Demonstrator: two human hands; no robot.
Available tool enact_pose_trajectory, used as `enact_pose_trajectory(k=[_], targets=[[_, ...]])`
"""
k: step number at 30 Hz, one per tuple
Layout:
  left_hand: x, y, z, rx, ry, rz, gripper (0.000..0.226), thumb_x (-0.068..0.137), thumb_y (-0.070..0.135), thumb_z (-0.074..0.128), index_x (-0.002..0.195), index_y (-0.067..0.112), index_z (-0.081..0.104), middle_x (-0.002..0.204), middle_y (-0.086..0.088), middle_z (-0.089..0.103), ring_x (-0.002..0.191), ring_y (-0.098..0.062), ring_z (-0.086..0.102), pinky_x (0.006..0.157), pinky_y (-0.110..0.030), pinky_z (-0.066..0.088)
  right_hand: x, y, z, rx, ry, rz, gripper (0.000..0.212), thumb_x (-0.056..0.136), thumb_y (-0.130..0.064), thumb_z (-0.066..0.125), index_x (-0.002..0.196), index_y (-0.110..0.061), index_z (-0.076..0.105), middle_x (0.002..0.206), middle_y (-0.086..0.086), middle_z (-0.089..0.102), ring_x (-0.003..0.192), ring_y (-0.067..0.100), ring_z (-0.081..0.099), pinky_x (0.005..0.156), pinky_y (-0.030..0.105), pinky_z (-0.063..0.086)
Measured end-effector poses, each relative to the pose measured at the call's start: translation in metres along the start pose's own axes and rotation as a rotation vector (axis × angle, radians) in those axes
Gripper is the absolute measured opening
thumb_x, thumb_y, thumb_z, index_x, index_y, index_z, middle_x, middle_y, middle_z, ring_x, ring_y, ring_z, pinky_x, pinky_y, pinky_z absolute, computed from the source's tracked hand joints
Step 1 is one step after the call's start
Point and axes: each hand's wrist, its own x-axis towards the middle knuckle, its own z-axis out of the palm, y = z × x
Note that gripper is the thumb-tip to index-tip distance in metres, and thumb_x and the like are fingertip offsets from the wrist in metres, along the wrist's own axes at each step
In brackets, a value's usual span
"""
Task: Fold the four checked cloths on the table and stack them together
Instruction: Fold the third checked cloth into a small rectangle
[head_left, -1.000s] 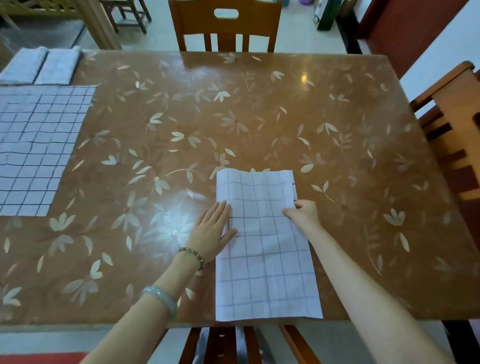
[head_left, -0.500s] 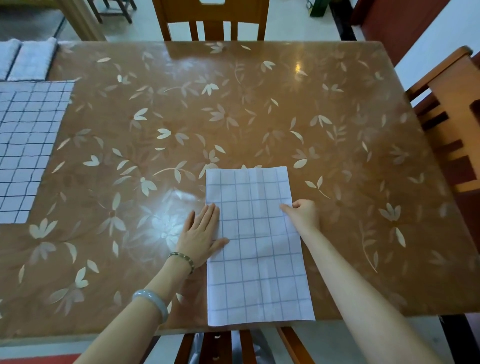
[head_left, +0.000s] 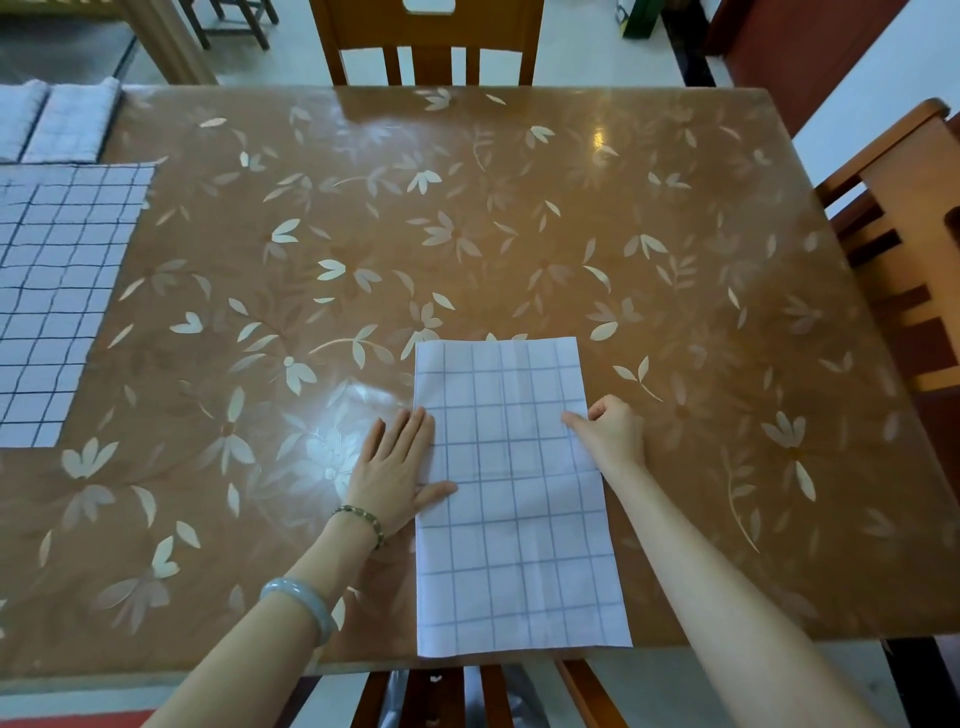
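Fingers (head_left: 410, 431) of the left hand (head_left: 392, 470) lie straight and close together, palm down, along the left edge of a cloth (head_left: 514, 499), with the thumb spread out onto the fabric. Across from it, the right hand (head_left: 613, 431) has its fingers curled in and pinches the cloth's right edge between thumb and forefinger. This cloth is white with thin blue-grey checks, folded into a long narrow strip. It lies flat on the near middle of the table (head_left: 519, 234), with its near end at the table's front edge. The table is glossy brown with a pale leaf and flower pattern. A second checked cloth, the flat cloth (head_left: 57, 291), lies spread open at the table's left edge, well apart from the hands and partly out of view. Beyond it, at the far left corner, two folded cloths (head_left: 67, 124) sit side by side. The left forearm wears a bead bracelet (head_left: 363, 522) at the wrist and a pale bangle (head_left: 301, 603) lower down. Wooden chairs stand at the far side (head_left: 426, 41) and the right side (head_left: 904, 208) of the table.
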Motion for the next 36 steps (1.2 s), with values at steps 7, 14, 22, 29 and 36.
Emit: enact_pose_trajectory(k=[7, 14, 22, 29, 36], targets=[[0.023, -0.005, -0.021, 0.138, 0.015, 0.104, 0.122, 0.061, 0.094, 0.010, 0.137, 0.003, 0.041, 0.157, -0.008, 0.023, 0.148, -0.024, 0.009, 0.118, -0.041, -0.005, -0.015, -0.027, 0.023, -0.561, 0.242, -0.541, 0.018, 0.072, -0.011, 0.070, 0.086, -0.007, 0.059, 0.089, 0.012, 0.056, 0.082, 0.033, 0.054, 0.069, 0.039, 0.042], [0.028, -0.009, -0.021, 0.128, 0.027, 0.152, 0.115, 0.061, 0.091, 0.025, 0.130, 0.000, 0.042, 0.159, -0.012, 0.012, 0.148, -0.023, 0.002, 0.120, -0.040, -0.004, -0.044, -0.029, 0.088, -0.494, -0.147, -0.946, 0.040, 0.084, -0.025, 0.045, 0.111, -0.006, 0.066, 0.118, 0.019, 0.061, 0.108, 0.037, 0.059, 0.092, 0.048, 0.050], [0.054, -0.019, -0.028, 0.003, 0.154, 0.204, 0.077, 0.098, 0.056, 0.008, 0.121, 0.002, 0.057, 0.127, -0.011, 0.057, 0.126, -0.029, 0.050, 0.114, -0.039, 0.022, -0.048, -0.005, 0.093, -0.810, -0.189, -0.876, 0.058, 0.098, -0.050, 0.023, 0.151, -0.027, 0.022, 0.157, 0.004, 0.026, 0.145, 0.026, 0.020, 0.116, 0.052, 0.011], [0.078, -0.027, -0.010, 0.059, 0.105, 0.257, 0.078, 0.094, 0.062, -0.002, 0.151, 0.012, 0.015, 0.158, -0.005, 0.018, 0.146, -0.018, 0.015, 0.119, -0.040, 0.007, -0.047, -0.006, 0.096, -0.827, -0.179, -0.830, 0.060, 0.096, -0.059, 0.008, 0.151, -0.034, 0.012, 0.158, 0.006, 0.009, 0.147, 0.029, 0.010, 0.113, 0.061, 0.007], [0.099, -0.052, -0.022, 0.114, 0.118, 0.189, 0.088, 0.079, 0.073, -0.018, 0.149, 0.020, -0.011, 0.157, 0.005, -0.009, 0.142, -0.007, -0.013, 0.118, -0.042, -0.009, -0.046, -0.011, 0.087, -0.830, -0.263, -0.824, 0.062, 0.095, -0.062, 0.009, 0.151, -0.036, 0.000, 0.161, 0.005, -0.001, 0.148, 0.025, -0.006, 0.114, 0.056, -0.008]])
